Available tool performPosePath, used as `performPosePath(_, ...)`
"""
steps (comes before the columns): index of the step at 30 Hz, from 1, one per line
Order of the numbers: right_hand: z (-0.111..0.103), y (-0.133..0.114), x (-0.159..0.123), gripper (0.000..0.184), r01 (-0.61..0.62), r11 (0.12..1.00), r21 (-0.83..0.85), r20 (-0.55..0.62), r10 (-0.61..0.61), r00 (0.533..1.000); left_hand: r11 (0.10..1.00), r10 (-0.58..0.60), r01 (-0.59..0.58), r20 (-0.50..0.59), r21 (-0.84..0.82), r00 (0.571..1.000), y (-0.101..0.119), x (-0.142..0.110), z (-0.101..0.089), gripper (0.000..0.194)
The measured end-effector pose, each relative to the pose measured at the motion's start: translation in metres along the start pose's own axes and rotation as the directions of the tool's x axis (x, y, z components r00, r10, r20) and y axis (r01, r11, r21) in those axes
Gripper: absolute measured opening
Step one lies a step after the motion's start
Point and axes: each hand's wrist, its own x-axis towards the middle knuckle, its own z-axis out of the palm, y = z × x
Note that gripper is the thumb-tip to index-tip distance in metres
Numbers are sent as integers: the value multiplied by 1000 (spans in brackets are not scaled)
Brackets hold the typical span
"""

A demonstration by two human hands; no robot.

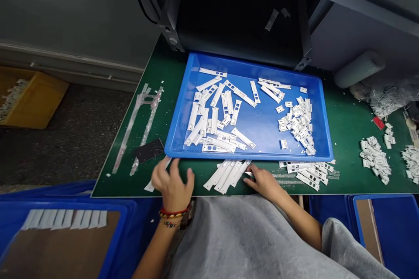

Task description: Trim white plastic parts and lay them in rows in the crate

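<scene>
My left hand [173,185] is over the front edge of the green table, thumb and fingers apart. Beneath its fingers lies a long white plastic strip [149,186], partly hidden; it is not clearly gripped. My right hand [263,182] is pinched around a small white plastic piece [249,174], mostly covered by the fingers. Between my hands, several long white strips [225,176] lie side by side, close to the right fingertips. Behind both hands stands a blue tray [258,156], with long white parts [196,128] on its left and small white clips [299,124] heaped on its right.
A conveyor belt [235,30] ends behind the tray under a metal frame. More strips [310,172] and clip piles [375,159] lie rightward. A dark flat pad [149,151] is at left. Below the table, a blue bin [122,226] holds a row of strips; a yellow bin [39,100] stands farther off.
</scene>
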Motion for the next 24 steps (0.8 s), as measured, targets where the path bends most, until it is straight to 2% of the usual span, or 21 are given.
performPosePath(2, -1, 0, 0, 24, 1, 1000, -4, 1, -1, 1000, 998, -55, 55, -15, 23, 998, -19, -1, 2, 64)
performPosePath(3, -1, 0, 0, 23, -1, 1000, -8, -2, 1, 1000, 999, -33, 33, 11, 18, 999, -26, -2, 5, 67)
performPosePath(7, 1, 4, 2, 20, -23, 1000, -17, -83, 22, 996, 981, 185, -182, 57, -65, 981, -33, -10, 17, 60)
performPosePath(11, 13, 17, 4, 25, 6, 999, 50, -226, 5, 974, 903, 412, -391, 102, -180, 905, -25, -18, 24, 55)
performPosePath(13, 20, 23, 5, 27, 53, 995, 81, -304, -26, 952, 859, 495, -473, 80, -195, 865, -21, -16, 22, 52)
performPosePath(15, 27, 27, 6, 26, 112, 991, 78, -387, -74, 919, 805, 573, -558, 22, -202, 819, -12, -6, 11, 46)
performPosePath(17, 33, 31, 8, 26, 167, 985, 47, -466, -126, 875, 729, 657, -646, -33, -227, 753, 7, 15, -10, 39)
performPosePath(19, 38, 35, 11, 26, 204, 979, 4, -531, -171, 830, 630, 741, -708, -25, -321, 671, 38, 46, -41, 35)
performPosePath(20, 41, 37, 12, 28, 214, 977, -19, -555, -189, 810, 594, 766, -697, 16, -401, 643, 58, 62, -57, 34)
performPosePath(21, 43, 39, 14, 29, 221, 974, -40, -570, -204, 796, 599, 768, -641, 119, -481, 629, 78, 76, -73, 34)
performPosePath(22, 45, 40, 16, 30, 224, 973, -60, -579, -216, 786, 590, 780, -586, 204, -556, 592, 97, 86, -87, 33)
performPosePath(23, 47, 42, 17, 31, 220, 973, -75, -581, -222, 783, 549, 811, -543, 250, -635, 528, 114, 89, -97, 29)
performPosePath(24, 47, 43, 18, 32, 208, 975, -83, -579, -217, 786, 514, 842, -487, 307, -706, 444, 128, 85, -103, 25)
